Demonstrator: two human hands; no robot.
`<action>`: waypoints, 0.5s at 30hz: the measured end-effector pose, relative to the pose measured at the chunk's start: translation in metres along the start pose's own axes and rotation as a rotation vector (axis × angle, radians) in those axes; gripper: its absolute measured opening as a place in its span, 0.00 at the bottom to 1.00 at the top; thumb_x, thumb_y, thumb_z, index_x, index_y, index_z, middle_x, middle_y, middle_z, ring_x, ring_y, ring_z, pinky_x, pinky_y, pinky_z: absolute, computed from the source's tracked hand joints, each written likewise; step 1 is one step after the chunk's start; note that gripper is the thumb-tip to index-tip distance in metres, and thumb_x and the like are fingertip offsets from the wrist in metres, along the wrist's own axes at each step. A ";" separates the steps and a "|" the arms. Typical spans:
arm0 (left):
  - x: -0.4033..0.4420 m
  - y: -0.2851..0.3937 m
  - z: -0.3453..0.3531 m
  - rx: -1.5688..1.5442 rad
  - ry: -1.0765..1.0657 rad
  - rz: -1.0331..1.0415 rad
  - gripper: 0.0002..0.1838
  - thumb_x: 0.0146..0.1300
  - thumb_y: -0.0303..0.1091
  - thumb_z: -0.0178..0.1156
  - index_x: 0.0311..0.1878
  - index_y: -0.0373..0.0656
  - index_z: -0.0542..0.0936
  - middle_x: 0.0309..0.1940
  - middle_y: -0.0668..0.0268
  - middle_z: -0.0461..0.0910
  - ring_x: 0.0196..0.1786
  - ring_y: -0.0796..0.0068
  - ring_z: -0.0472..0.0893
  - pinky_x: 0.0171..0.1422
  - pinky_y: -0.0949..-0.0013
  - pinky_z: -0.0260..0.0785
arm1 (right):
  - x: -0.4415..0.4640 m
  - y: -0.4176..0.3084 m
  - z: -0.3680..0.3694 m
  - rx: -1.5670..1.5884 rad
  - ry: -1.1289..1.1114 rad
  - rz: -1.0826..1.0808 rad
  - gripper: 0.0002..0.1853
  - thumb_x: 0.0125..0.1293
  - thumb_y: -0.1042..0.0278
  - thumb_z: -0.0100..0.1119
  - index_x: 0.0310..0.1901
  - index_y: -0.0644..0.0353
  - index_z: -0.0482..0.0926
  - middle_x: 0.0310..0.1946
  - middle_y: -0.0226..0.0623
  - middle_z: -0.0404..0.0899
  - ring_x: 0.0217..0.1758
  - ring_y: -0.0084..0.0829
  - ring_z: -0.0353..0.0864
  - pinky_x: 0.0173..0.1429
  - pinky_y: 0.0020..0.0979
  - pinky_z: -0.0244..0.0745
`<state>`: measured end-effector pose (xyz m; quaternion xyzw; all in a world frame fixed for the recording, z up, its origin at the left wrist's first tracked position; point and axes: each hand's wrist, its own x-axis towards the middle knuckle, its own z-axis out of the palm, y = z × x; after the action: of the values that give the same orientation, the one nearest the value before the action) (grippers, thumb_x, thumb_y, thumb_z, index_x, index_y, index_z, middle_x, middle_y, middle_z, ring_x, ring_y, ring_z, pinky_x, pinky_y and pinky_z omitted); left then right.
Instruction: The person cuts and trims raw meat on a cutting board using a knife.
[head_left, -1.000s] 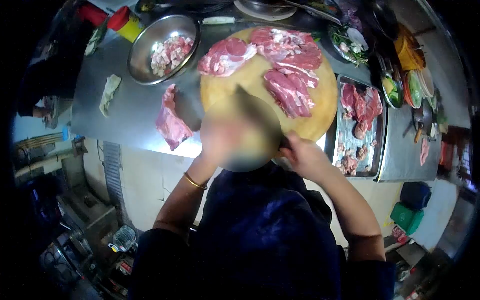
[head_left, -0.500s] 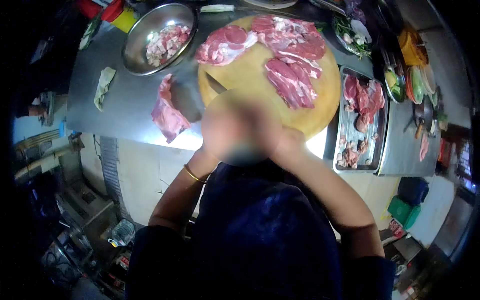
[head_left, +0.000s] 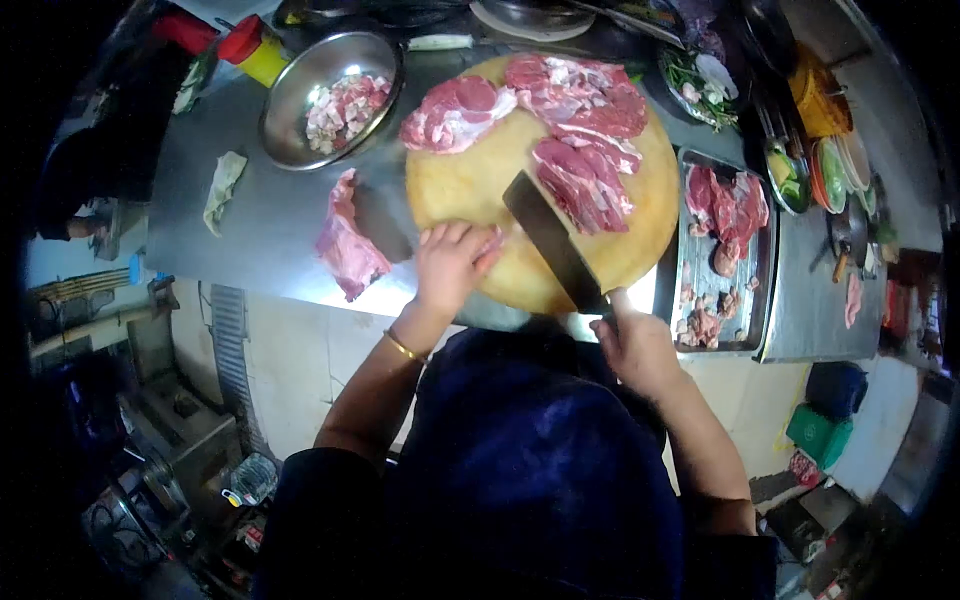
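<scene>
My right hand (head_left: 638,345) is closed round the handle of a cleaver (head_left: 553,240), its dark blade slanting up and left over the round cutting board (head_left: 455,195). At the board's lower left, my left hand (head_left: 452,262) has its fingers curled on a small piece of meat (head_left: 491,243), mostly hidden under them. Large cuts of red meat lie farther back: one (head_left: 458,113) at the upper left, one (head_left: 583,95) at the upper right, and another (head_left: 582,185) just beyond the blade. A long pink cut (head_left: 350,240) rests on the metal table left of the board.
A steel bowl (head_left: 290,110) with meat chunks stands at the back left, near a crumpled cloth (head_left: 222,190). On the right, a metal tray (head_left: 740,340) holds meat, with plates of greens (head_left: 700,90) behind. Part of another person's hand (head_left: 85,228) shows at far left.
The cleaver has swung away from my left hand, its tip now pointing up and left over the board's middle. My right hand has moved right. The blur over both hands is gone.
</scene>
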<state>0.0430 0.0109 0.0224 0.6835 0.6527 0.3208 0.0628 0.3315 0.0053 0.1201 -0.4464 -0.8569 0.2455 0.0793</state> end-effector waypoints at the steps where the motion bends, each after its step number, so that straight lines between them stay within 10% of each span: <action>1: 0.003 0.000 -0.004 -0.009 0.014 0.005 0.15 0.51 0.40 0.73 0.41 0.49 0.82 0.37 0.66 0.81 0.45 0.59 0.81 0.53 0.57 0.68 | 0.003 -0.007 -0.002 -0.015 0.015 -0.007 0.21 0.66 0.66 0.64 0.57 0.59 0.69 0.27 0.54 0.81 0.33 0.59 0.83 0.37 0.52 0.76; 15: -0.007 -0.003 0.003 -0.149 0.011 0.008 0.08 0.48 0.30 0.69 0.33 0.48 0.82 0.35 0.68 0.82 0.42 0.61 0.80 0.50 0.59 0.67 | 0.066 -0.039 0.025 0.074 -0.219 0.127 0.19 0.68 0.64 0.61 0.54 0.62 0.68 0.31 0.55 0.82 0.36 0.57 0.84 0.41 0.51 0.79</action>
<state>0.0420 0.0062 0.0160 0.6779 0.6244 0.3725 0.1088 0.2553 0.0314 0.1124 -0.4669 -0.8208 0.3288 -0.0137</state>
